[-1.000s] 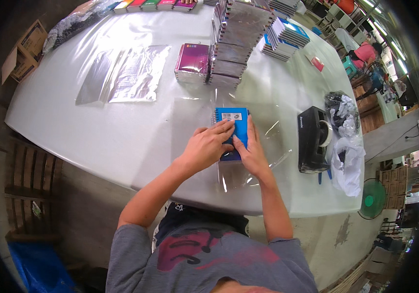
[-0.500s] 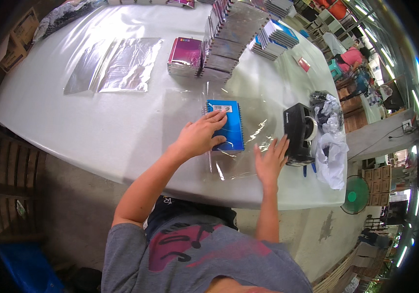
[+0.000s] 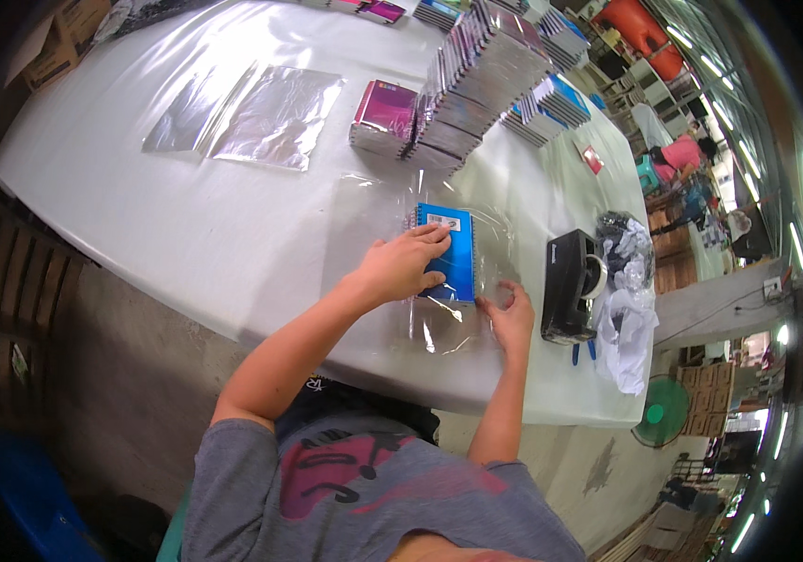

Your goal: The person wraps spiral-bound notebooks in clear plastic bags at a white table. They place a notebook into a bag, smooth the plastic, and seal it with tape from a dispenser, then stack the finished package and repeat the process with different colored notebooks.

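Pressing the blue notebook down on the white table, amid clear film, with the spread left hand; holding the right hand just beside the notebook's lower right corner (whether pinching film, cannot tell).

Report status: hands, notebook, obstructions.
Left hand on blue notebook. Right hand at clear film, beside notebook. Black tape dispenser off to the right, apart from hands.
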Motion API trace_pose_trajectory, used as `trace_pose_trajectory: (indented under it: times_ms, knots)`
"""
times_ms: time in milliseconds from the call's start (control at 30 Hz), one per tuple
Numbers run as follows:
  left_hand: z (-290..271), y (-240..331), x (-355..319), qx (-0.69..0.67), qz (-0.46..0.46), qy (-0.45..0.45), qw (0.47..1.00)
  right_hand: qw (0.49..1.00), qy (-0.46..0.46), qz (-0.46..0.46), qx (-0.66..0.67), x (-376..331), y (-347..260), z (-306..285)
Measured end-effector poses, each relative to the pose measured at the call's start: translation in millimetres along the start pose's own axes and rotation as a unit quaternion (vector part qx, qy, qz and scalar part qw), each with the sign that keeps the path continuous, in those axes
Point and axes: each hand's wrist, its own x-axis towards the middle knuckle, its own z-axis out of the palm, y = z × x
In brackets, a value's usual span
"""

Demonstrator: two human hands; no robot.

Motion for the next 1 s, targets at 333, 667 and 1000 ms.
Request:
trace_pose_trajectory:
  times_ms: [333,667,1000]
  knots:
    - [1,-1,1,-0.018,0.0,-0.001,1.0,0.799,-0.222,0.077,0.553,2,13,-23]
    - [15,19,14,0.032,0.049,0.037,0.998,0.938,-0.038,-0.249,0.24,-47,-79,-4]
    - [10,3,20,-0.044,0.122,0.084,0.988,0.843,-0.07,-0.178,0.503,-12,-57,-50]
